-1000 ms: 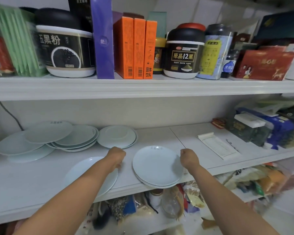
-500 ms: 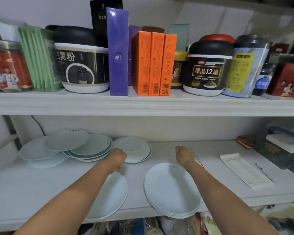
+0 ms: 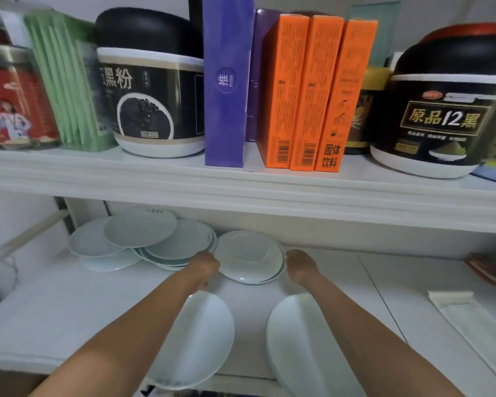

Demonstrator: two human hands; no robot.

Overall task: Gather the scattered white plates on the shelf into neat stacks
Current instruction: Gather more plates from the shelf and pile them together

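Shelf (image 3: 55, 310): plates (image 3: 248, 257) between hands.

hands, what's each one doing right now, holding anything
Left hand: at the left edge of the small plate stack, grip cannot be told.
Right hand: at its right edge, grip cannot be told.

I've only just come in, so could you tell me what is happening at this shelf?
A person is tidying white plates on the lower shelf. Both arms reach in: the left hand and right hand sit at either side of a small plate stack near the back. A loose overlapping pile lies to its left, and two more plates lie at the front edge.
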